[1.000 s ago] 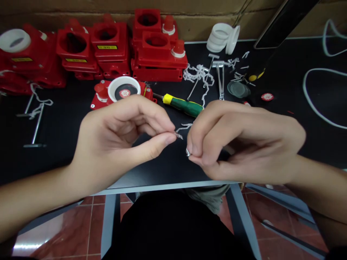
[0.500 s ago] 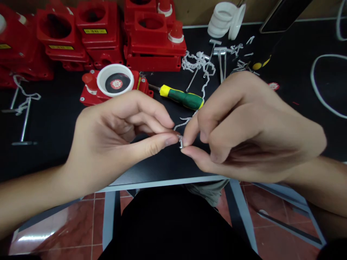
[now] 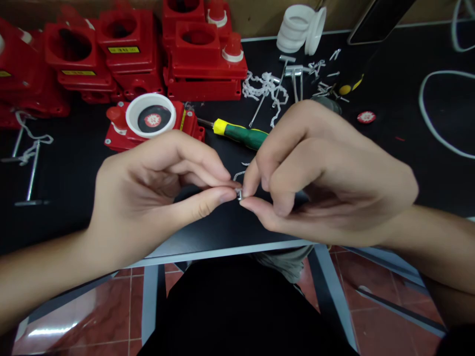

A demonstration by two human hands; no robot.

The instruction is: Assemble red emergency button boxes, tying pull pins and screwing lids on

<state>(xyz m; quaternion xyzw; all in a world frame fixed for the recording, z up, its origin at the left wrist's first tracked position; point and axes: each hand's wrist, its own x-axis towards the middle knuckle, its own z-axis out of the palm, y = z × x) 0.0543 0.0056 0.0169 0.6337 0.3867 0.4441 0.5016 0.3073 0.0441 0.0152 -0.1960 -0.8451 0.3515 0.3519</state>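
Observation:
Over the table's front part, my left hand (image 3: 159,188) and my right hand (image 3: 319,173) meet fingertip to fingertip. Between them is a small shiny metal piece (image 3: 239,194), its exact kind too small to tell. My right thumb and forefinger pinch it from the right. The thumb and fingers of my left hand press together at its left side. Just behind the fingertips lies a thin pale chain (image 3: 239,174), partly covered by my right hand. A green and yellow screwdriver (image 3: 237,134) lies beyond my hands, its handle end hidden.
Red housings (image 3: 208,59) line the back left. Nearer lies a red unit (image 3: 189,129) with a white ring (image 3: 129,116). A chain heap (image 3: 260,85), T-shaped metal rods (image 3: 32,170), loose screws (image 3: 322,89), white rings (image 3: 293,29) and a white cable (image 3: 423,99) lie around.
Both hands sit slightly further left in the picture, still together, as the whole view has shifted a little. The metal piece looks turned between the fingertips, and my right hand covers more of the chain.

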